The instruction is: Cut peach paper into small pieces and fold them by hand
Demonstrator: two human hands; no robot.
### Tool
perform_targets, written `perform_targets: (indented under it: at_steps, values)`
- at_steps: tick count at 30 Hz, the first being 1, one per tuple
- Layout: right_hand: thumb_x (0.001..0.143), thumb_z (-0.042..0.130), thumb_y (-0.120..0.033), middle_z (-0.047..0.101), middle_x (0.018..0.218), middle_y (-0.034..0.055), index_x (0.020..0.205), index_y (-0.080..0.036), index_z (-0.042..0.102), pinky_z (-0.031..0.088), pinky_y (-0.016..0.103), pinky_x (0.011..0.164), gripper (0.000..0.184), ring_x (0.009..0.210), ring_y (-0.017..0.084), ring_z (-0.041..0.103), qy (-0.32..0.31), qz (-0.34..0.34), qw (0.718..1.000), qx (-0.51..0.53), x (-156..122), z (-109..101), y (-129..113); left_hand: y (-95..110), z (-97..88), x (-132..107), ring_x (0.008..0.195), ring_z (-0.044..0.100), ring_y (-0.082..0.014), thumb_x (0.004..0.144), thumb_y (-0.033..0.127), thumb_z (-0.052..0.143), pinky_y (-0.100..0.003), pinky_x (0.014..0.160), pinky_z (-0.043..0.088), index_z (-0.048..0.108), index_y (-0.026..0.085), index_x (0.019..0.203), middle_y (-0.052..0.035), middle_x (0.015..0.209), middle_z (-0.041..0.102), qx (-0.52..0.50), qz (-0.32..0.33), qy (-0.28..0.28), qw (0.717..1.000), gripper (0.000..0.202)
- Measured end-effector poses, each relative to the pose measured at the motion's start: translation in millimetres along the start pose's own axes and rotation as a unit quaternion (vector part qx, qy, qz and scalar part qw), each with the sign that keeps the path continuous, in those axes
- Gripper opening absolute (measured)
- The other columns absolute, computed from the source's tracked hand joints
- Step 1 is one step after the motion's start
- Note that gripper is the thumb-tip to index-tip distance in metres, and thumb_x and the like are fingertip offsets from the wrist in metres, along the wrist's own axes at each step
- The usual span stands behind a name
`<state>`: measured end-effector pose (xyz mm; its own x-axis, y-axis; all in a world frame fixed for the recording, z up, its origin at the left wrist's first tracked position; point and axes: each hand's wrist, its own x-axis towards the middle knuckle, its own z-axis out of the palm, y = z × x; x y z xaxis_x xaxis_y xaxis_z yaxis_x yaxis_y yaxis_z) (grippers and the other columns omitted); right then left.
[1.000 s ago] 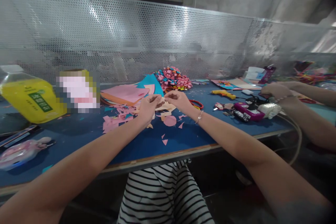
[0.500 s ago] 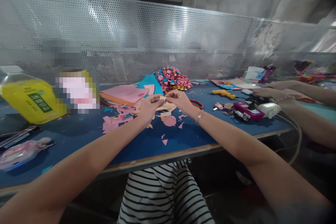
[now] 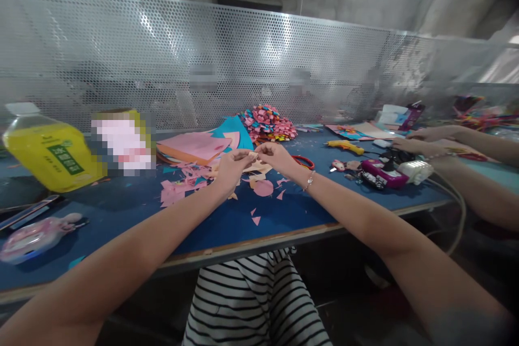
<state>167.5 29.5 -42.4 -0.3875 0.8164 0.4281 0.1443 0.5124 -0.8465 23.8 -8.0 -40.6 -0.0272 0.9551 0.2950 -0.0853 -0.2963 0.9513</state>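
My left hand (image 3: 232, 168) and my right hand (image 3: 277, 159) meet over the table, fingertips pinched together on a small pale paper piece (image 3: 253, 155). Most of that piece is covered by the fingers. Below and left of the hands lie pink paper scraps (image 3: 178, 186), and a pink paper disc (image 3: 263, 188) rests under the right wrist. Scissors with red handles (image 3: 305, 161) are partly hidden behind that wrist. Beyond the hands stands a heap of small folded paper pieces (image 3: 270, 123) in pink, blue and orange. Pink, orange and blue paper sheets (image 3: 194, 146) are stacked left of it.
At the left stand a yellow-labelled bottle (image 3: 48, 151) and a blurred-out object. A yellow glue gun (image 3: 344, 146) and a purple power strip (image 3: 383, 173) lie to the right. A co-worker's arms (image 3: 458, 146) reach in there. A perforated metal screen (image 3: 162, 65) closes off the back.
The paper piece shows less between my fingertips now, and my hands have drawn slightly closer around it. The view has shifted very slightly.
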Motion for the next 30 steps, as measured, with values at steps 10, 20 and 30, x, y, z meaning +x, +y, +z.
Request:
perform_targets:
  at_steps: [10,20,30]
  values:
    - [0.067,0.053,-0.021,0.057,0.065,0.0007,0.071,-0.013,0.057,0.043,0.021,0.056,0.01,0.058,0.009,0.051,-0.002,0.007,0.994,-0.107,7,6,-24,0,-5.6,7,0.068,0.061,-0.0151,0.049,0.036,0.075,-0.034,0.078,0.047,0.065,0.015,0.062,-0.0031,0.065,0.066,-0.062,-0.018,0.038,0.997,0.027]
    - [0.072,0.054,-0.025,0.059,0.067,0.002,0.071,-0.014,0.055,0.047,0.021,0.058,0.012,0.06,0.009,0.056,-0.035,-0.004,0.994,-0.101,18,6,-9,-3,-13.3,12,0.069,0.06,-0.0134,0.055,0.038,0.071,-0.033,0.079,0.047,0.064,0.015,0.065,-0.0024,0.068,0.065,0.002,-0.004,-0.011,1.0,0.026]
    - [0.071,0.051,-0.023,0.055,0.059,-0.0005,0.066,-0.013,0.055,0.042,0.02,0.054,0.012,0.056,0.009,0.052,-0.078,0.026,0.986,-0.143,6,-7,-7,2,-13.3,14,0.058,0.056,-0.0146,0.053,0.029,0.072,-0.029,0.062,0.045,0.063,0.017,0.059,-0.0014,0.057,0.062,0.14,0.02,-0.063,0.988,0.015]
